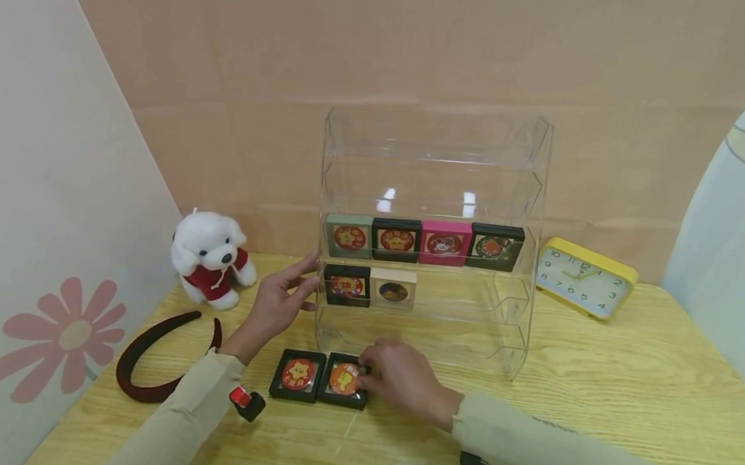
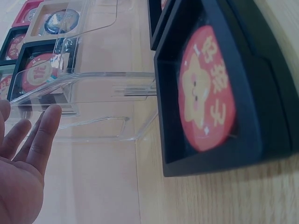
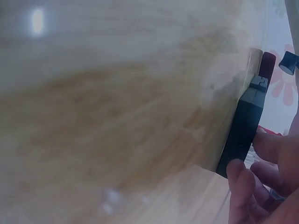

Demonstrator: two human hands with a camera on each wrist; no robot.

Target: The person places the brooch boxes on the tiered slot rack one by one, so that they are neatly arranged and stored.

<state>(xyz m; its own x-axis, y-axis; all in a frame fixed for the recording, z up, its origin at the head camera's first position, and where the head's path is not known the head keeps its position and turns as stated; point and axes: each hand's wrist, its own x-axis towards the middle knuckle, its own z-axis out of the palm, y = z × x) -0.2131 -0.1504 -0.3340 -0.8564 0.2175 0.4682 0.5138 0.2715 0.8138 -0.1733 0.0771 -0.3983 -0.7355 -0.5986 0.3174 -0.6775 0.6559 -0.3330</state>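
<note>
My left hand (image 1: 277,305) is at the left side wall of a clear tiered acrylic rack (image 1: 449,348), its fingers extended by that wall. In the left wrist view, these fingers (image 2: 44,137) are straight beside the rack. On the table in front, my right hand (image 1: 403,381) pinches the right edge of a black square display box (image 1: 342,380) with an orange round badge. The right wrist view has its fingertips on the dark box (image 3: 243,128). Close on the left lies another black box (image 1: 298,375) with a red star badge.
One rack tier holds a green, a black, a pink (image 1: 445,243) and another dark box. Below them stand a black box (image 1: 346,285) and a cream box (image 1: 393,289). A white plush dog (image 1: 209,252) and dark red headband (image 1: 133,356) lie left, a yellow clock (image 1: 584,277) right.
</note>
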